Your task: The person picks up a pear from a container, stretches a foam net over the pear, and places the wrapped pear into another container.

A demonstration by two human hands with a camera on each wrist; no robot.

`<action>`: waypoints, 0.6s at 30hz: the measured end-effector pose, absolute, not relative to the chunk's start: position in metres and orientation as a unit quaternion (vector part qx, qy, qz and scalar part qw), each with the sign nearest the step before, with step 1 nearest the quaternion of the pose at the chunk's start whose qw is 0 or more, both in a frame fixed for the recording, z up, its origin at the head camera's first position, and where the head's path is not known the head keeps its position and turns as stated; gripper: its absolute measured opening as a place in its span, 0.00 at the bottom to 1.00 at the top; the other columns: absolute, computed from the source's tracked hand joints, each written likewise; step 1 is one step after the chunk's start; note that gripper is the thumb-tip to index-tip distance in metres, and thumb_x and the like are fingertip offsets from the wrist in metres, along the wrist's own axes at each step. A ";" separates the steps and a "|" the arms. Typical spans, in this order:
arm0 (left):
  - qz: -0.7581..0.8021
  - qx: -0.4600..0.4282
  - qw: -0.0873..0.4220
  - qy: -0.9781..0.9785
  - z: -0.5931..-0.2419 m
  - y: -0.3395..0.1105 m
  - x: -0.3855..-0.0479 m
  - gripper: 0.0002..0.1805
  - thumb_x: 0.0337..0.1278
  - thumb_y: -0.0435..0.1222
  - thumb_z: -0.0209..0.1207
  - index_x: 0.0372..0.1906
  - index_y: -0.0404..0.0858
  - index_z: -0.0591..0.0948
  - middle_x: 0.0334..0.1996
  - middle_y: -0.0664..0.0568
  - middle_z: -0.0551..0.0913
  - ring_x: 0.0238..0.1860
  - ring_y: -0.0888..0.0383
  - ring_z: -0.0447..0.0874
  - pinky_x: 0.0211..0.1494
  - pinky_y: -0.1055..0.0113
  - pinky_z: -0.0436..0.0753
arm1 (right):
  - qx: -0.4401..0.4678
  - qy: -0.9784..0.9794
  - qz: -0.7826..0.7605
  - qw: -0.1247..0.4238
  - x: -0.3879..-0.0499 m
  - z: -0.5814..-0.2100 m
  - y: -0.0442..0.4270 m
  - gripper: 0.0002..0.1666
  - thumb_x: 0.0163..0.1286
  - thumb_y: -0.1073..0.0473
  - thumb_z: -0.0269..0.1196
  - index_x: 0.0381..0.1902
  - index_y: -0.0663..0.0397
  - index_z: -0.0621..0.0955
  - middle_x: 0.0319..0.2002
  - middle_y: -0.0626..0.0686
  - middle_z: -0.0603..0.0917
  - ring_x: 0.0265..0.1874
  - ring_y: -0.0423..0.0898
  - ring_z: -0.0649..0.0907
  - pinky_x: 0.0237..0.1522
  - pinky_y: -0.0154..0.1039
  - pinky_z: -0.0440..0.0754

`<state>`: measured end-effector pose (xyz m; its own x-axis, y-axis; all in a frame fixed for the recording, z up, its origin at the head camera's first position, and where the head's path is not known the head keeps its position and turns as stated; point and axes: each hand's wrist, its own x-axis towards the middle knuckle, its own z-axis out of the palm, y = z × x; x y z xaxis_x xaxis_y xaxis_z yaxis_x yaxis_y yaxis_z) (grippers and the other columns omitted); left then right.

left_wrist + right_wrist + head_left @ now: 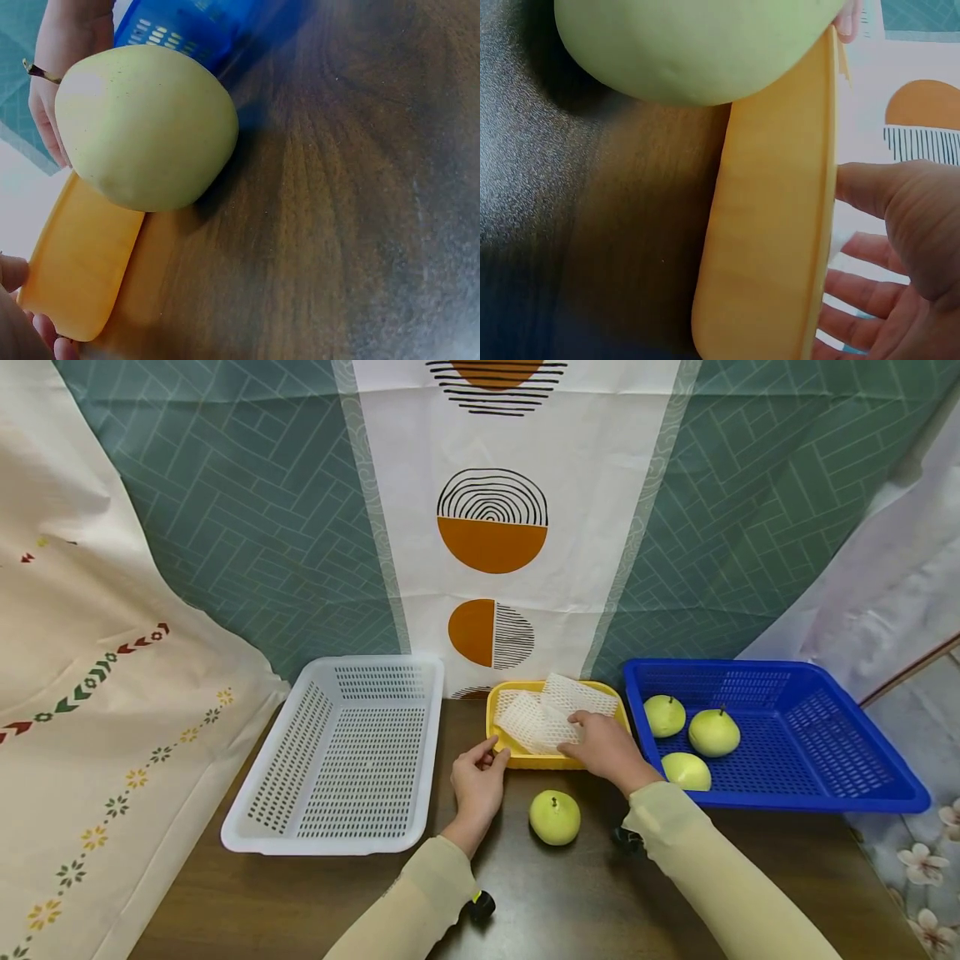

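At the front left corner of a yellow basket (543, 762), my left hand (477, 789) grips the rim, thumb and fingers on either side of the corner. White foam nets (528, 722) lie in this basket. My right hand (603, 747) reaches over its right side, fingers spread at the nets, thumb apart from them; its fingertips are partly hidden behind the basket wall (769, 217) in the right wrist view. A yellow-green pear (555, 817) stands on the table in front of the basket, between my forearms, and looms large in the left wrist view (146, 127).
A white perforated basket (328, 846) stands on the left. On the right is a blue basket (813, 802) holding several pears (714, 732) near its left end. Patterned cloth (495, 443) hangs behind the dark wooden table (555, 910).
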<state>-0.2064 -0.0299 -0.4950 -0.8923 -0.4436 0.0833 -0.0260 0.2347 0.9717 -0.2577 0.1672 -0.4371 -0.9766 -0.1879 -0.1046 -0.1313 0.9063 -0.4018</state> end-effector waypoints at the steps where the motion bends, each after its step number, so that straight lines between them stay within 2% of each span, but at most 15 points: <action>1: -0.602 0.155 0.172 -0.764 -0.495 -0.030 -0.206 0.15 0.46 0.39 0.69 0.43 0.47 0.86 0.27 0.52 0.77 0.30 0.62 0.72 0.32 0.73 0.71 | -0.083 0.974 -0.199 0.067 -0.258 -0.438 0.167 0.34 0.59 0.42 0.65 0.60 0.52 0.74 0.54 0.56 0.80 0.45 0.49 0.80 0.48 0.51 0.78; 9: -0.616 0.164 0.157 -0.755 -0.497 -0.030 -0.204 0.16 0.46 0.42 0.69 0.45 0.49 0.86 0.28 0.55 0.80 0.31 0.62 0.75 0.35 0.71 0.75 | -0.075 0.977 -0.192 0.061 -0.257 -0.443 0.165 0.27 0.61 0.44 0.64 0.54 0.51 0.79 0.48 0.52 0.83 0.31 0.43 0.78 0.36 0.41 0.77; 18: -0.615 0.157 0.163 -0.756 -0.498 -0.031 -0.205 0.16 0.47 0.42 0.68 0.45 0.47 0.86 0.27 0.56 0.83 0.30 0.63 0.77 0.34 0.72 0.77 | -0.085 0.972 -0.216 0.042 -0.255 -0.434 0.166 0.23 0.62 0.46 0.62 0.51 0.52 0.81 0.49 0.53 0.83 0.28 0.43 0.78 0.34 0.38 0.77</action>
